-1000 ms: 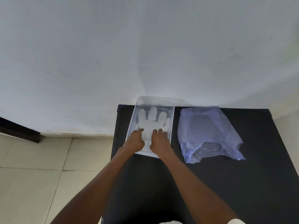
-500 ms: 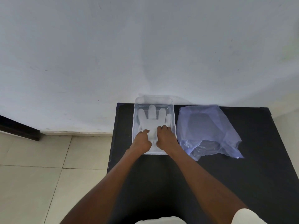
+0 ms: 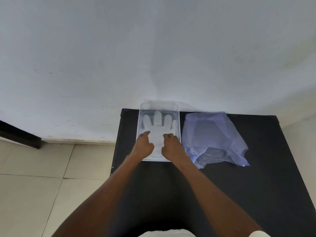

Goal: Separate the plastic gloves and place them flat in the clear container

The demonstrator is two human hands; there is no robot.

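The glove (image 3: 157, 132) lies flat in the container (image 3: 178, 120), fingers pointing away toward the wall (image 3: 153, 48) — long axis running near to far. Left hand (image 3: 143, 145) presses down on its left side, fingers curled, thumb out. Right hand (image 3: 171, 146) presses the right side, knuckles bent, palm down. Both forearms reach straight in over the table (image 3: 256, 177) — the bag (image 3: 213, 139) sits just right.

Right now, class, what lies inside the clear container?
A plastic glove lies flat in the clear container, fingers toward the wall. Both hands, left hand and right hand, cover its cuff.
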